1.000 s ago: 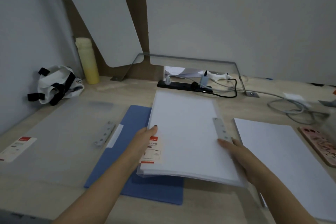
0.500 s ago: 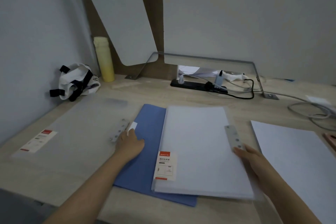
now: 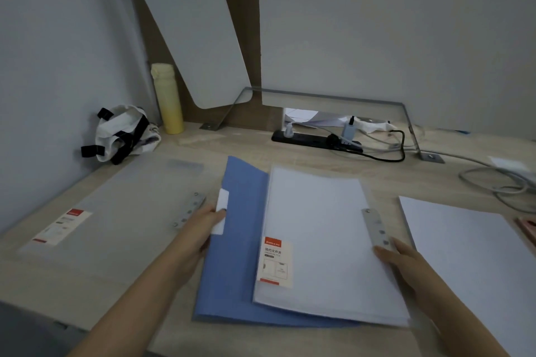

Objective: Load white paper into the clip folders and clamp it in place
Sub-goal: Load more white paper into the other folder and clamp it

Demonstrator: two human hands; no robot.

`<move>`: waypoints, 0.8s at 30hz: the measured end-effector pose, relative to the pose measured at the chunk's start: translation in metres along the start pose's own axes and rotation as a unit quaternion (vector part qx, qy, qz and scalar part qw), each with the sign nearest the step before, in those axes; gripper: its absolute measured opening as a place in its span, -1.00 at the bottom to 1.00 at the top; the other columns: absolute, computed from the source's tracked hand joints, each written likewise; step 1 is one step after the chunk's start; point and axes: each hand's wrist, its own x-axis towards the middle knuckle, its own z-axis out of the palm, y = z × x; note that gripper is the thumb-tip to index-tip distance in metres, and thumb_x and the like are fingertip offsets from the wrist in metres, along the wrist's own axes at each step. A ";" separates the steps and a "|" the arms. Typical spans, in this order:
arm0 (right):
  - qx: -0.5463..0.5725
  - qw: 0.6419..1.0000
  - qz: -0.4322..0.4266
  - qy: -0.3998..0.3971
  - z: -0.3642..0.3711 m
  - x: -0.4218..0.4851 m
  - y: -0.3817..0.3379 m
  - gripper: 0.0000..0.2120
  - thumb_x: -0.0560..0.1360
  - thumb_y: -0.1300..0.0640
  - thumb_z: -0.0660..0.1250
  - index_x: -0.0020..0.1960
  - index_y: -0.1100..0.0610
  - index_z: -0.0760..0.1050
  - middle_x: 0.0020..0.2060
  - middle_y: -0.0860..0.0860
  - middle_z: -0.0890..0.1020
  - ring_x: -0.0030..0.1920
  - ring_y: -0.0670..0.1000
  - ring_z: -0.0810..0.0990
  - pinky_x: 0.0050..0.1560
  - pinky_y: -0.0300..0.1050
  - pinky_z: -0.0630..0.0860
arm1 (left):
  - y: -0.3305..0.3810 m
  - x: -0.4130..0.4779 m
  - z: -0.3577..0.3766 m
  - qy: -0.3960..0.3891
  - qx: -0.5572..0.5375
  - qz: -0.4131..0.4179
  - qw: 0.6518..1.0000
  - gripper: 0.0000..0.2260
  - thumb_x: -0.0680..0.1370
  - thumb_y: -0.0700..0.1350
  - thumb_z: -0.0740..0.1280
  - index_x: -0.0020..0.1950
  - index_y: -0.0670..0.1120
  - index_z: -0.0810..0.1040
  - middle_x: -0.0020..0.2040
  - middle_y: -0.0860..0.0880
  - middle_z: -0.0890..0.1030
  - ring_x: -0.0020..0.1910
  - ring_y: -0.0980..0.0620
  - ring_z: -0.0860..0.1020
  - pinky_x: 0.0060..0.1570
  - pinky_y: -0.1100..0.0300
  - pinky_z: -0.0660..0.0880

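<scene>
Looking down on a pale wooden bench point(image 3: 319, 162) boxed in by grey partition walls. Finding the clear clip folder point(image 3: 324, 240) filled with white paper, lying between the two hands and overlapping the right half of a blue folder point(image 3: 232, 264). Noting a red-and-white sticker point(image 3: 274, 262) on the clear cover, on the side toward the left hand point(image 3: 200, 229).

Resting the right hand point(image 3: 406, 264) on the loaded folder's right edge, fingers stretched flat and narrow, just touching the near end of its metal clip strip point(image 3: 377, 229). Curling the left hand over the blue folder's left edge, fingertips on its white tab point(image 3: 222, 214); not being able to tell whether gripping or merely touching.

Seeing a second clear folder point(image 3: 121, 206) lying beyond the left hand, holding no paper, its own clip strip point(image 3: 188, 210) just beside the knuckles. Seeing loose white paper point(image 3: 470, 255) stacked just outside the right hand.

Comparing with a second ago: no longer holding the loaded folder's left edge with the left hand, now reaching across to the blue folder instead; keeping the right hand on the same edge.
</scene>
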 end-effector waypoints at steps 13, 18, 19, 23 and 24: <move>0.029 0.999 -0.002 0.015 -0.008 0.004 -0.001 -0.63 0.48 0.21 0.32 0.25 0.01 0.36 -0.12 0.05 0.57 -0.14 0.14 0.55 -0.14 -0.04 0.47 | 0.033 -0.017 -0.098 0.014 -0.204 -0.009 0.979 -0.78 0.56 -0.05 0.20 0.03 -0.11 0.58 -0.22 -0.06 0.72 -0.33 -0.01 0.69 -0.31 0.11 0.63; 0.006 1.000 0.007 0.014 -0.004 0.000 -0.007 -0.62 0.47 0.16 0.34 0.27 0.03 0.41 -0.05 0.11 0.61 -0.03 0.20 0.60 0.15 0.13 0.49 | 0.031 -0.019 -0.106 0.009 -0.230 -0.029 0.973 -0.77 0.54 -0.04 0.23 0.01 -0.10 0.63 -0.16 -0.06 0.72 -0.28 0.00 0.69 -0.23 0.10 0.63; -0.003 1.000 0.011 0.015 -0.002 -0.002 -0.009 -0.66 0.47 0.16 0.34 0.23 0.05 0.43 -0.03 0.12 0.62 -0.03 0.20 0.60 0.14 0.13 0.49 | 0.029 -0.017 -0.102 0.008 -0.227 -0.031 0.973 -0.78 0.54 -0.05 0.23 -0.01 -0.10 0.63 -0.15 -0.05 0.72 -0.28 0.00 0.69 -0.21 0.11 0.63; -0.003 1.000 0.000 0.004 0.011 -0.009 -0.015 -0.82 0.51 0.21 0.29 0.07 0.02 0.40 -0.16 0.07 0.59 -0.16 0.13 0.57 -0.14 -0.04 0.50 | 0.024 -0.008 -0.067 -0.013 -0.204 -0.046 0.978 -0.76 0.56 -0.06 0.20 0.03 -0.14 0.61 -0.17 -0.07 0.71 -0.29 -0.01 0.68 -0.22 0.13 0.62; -0.003 1.000 0.002 -0.003 0.018 -0.010 -0.015 -0.77 0.50 0.18 0.31 0.14 0.05 0.41 -0.08 0.10 0.61 -0.10 0.16 0.59 -0.07 0.01 0.52 | 0.022 -0.006 -0.054 -0.027 -0.201 -0.057 0.978 -0.76 0.56 -0.07 0.20 0.04 -0.16 0.60 -0.18 -0.08 0.71 -0.30 -0.02 0.68 -0.25 0.15 0.62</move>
